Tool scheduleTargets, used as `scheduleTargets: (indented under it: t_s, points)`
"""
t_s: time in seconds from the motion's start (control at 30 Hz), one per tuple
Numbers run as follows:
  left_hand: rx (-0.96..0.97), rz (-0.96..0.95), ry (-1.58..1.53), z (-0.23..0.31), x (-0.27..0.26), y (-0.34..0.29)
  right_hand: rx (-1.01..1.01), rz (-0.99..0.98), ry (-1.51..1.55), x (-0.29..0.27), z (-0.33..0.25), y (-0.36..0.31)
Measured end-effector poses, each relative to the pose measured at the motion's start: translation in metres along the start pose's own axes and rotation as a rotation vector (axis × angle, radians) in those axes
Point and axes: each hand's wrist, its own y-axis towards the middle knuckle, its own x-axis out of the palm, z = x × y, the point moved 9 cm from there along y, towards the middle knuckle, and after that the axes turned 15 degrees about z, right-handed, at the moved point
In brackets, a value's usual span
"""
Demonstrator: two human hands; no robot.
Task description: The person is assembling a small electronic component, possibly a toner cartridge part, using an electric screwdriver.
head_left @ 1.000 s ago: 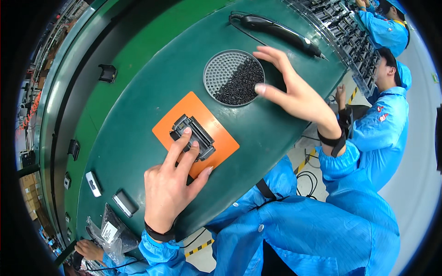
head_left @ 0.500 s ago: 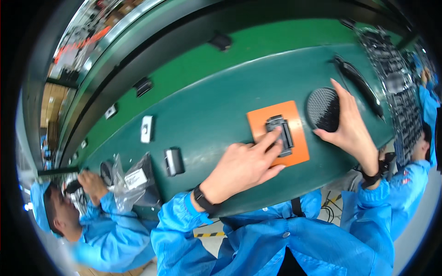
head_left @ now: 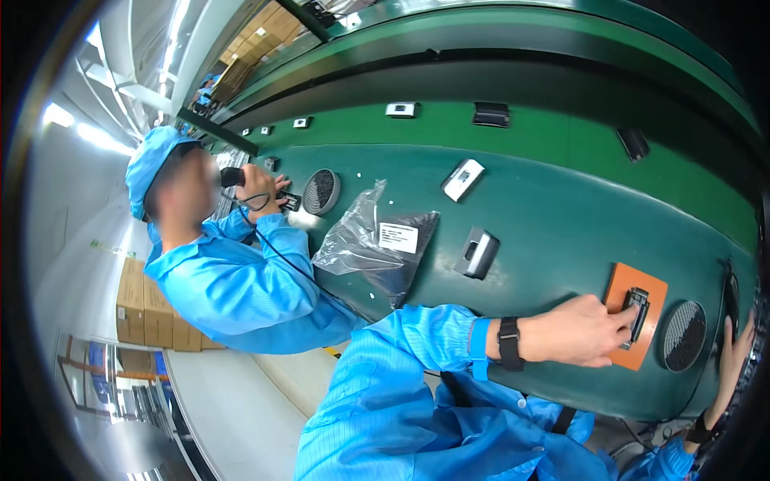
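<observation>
On an orange mat (head_left: 651, 287) lies a black rectangular part (head_left: 638, 303). My left hand (head_left: 571, 329) rests over it, its fingertips holding the part against the mat and the other fingers curled. Right of the mat stands a round dish (head_left: 684, 337) of small dark pieces, probably screws. Beyond that, at the right rim of the picture, my right hand (head_left: 731, 365) has its fingers stretched apart beside a black pen-shaped power screwdriver (head_left: 728, 298). The picture's dark edge cuts off part of this hand, and whether it touches the screwdriver is unclear.
A silver-and-black housing (head_left: 479, 253) and a white-faced one (head_left: 463, 179) lie on the green bench (head_left: 545, 216). Left of them is a clear bag (head_left: 373, 248) of dark pieces. Several more units sit on the green belt (head_left: 561, 128). A co-worker (head_left: 233, 264) works at left.
The view has swung left, so the bench things appear farther right. My right hand has moved from the round dish to beside the screwdriver. My left hand stays on the black part.
</observation>
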Motion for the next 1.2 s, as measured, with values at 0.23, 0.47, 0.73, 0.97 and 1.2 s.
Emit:
scheduleTargets:
  t_s: [0.23,0.47,0.73,0.97,1.2]
  points:
    - [-0.072,-0.101,-0.075,-0.016,-0.017,-0.001,-0.144,0.07,-0.033,-0.004,-0.128,0.02]
    - [-0.088,-0.139,0.008,-0.024,-0.004,0.017,0.275,0.411,0.775,-0.168,-0.21,0.058]
    - [-0.081,-0.139,0.012,-0.027,-0.001,0.008,0.314,0.483,1.7,-0.104,-0.268,0.059]
    - [-0.115,-0.197,-0.001,-0.032,0.011,0.016,0.31,0.146,1.7,-0.042,-0.275,0.061]
    - [-0.121,-0.214,-0.019,-0.033,0.009,0.017,0.158,0.087,1.551,-0.04,-0.278,0.059]
